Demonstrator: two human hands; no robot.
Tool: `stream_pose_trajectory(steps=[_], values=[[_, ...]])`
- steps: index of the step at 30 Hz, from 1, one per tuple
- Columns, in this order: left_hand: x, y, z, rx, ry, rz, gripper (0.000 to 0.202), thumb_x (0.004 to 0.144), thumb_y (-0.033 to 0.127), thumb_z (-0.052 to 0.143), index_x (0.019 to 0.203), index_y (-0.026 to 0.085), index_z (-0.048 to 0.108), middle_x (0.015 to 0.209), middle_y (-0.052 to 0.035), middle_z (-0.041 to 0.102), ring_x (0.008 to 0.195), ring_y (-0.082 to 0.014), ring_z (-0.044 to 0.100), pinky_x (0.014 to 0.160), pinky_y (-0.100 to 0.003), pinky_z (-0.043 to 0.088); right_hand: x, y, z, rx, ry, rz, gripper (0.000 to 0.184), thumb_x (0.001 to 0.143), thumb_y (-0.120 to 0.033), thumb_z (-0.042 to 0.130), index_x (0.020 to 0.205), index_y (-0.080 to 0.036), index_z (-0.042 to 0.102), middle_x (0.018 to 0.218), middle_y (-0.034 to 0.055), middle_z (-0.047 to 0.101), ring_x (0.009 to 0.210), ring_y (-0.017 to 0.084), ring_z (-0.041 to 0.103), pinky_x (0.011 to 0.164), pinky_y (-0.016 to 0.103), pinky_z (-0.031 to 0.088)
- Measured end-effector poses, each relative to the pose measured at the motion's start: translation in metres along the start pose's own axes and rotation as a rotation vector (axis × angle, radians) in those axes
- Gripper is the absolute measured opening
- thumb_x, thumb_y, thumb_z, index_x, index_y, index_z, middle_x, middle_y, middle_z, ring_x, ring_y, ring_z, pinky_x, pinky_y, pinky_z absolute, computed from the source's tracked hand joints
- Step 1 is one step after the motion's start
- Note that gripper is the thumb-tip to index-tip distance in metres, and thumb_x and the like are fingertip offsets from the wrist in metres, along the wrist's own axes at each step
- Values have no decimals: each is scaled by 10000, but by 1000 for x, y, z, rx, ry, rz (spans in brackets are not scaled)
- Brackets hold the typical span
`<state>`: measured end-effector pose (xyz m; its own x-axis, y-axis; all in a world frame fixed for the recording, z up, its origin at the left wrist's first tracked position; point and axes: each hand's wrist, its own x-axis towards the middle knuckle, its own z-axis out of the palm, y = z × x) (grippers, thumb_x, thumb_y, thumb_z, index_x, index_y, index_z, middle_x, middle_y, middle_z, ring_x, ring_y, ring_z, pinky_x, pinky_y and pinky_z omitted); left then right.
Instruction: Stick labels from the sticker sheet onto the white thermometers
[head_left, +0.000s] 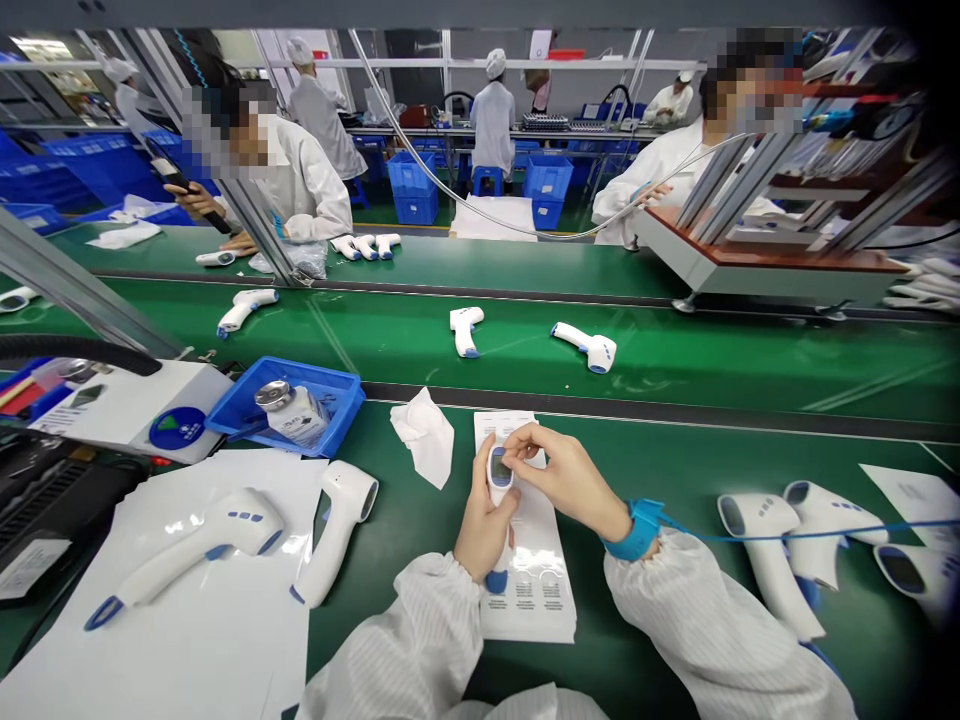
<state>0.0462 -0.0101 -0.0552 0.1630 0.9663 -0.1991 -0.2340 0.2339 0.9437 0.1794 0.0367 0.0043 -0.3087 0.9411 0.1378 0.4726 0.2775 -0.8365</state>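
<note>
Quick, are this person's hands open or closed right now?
Left hand: closed, holding a white infrared thermometer by its handle.
Right hand: fingertips pinched at the thermometer's head; cannot tell whether they grip it.

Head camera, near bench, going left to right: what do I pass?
Blue plastic tray → crumpled white wipe → handheld infrared thermometer in left hand → right hand → blue wrist strap → white thermometers
</note>
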Motion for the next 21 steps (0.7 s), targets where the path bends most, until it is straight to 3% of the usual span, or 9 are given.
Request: stream_pose_trajectory(steps=[10, 21], values=[[1, 1, 0, -14, -11, -16, 756, 880, 260, 553, 1508, 393, 155, 1527, -89, 338, 603, -67, 558, 374, -167, 430, 0, 0, 4, -54, 87, -7, 68, 835, -185, 611, 876, -238, 602, 835, -17, 690, 761, 148, 642, 711, 269, 494], [-1, 3, 0, 5, -17, 8, 745, 879, 230, 539, 1503, 393, 166, 1528, -84, 326, 585, -57, 533, 390, -175, 453, 1, 2, 5, -122, 94, -24, 65, 847, -203, 607, 902, -238, 601, 871, -8, 703, 789, 159, 666, 724, 288, 509]])
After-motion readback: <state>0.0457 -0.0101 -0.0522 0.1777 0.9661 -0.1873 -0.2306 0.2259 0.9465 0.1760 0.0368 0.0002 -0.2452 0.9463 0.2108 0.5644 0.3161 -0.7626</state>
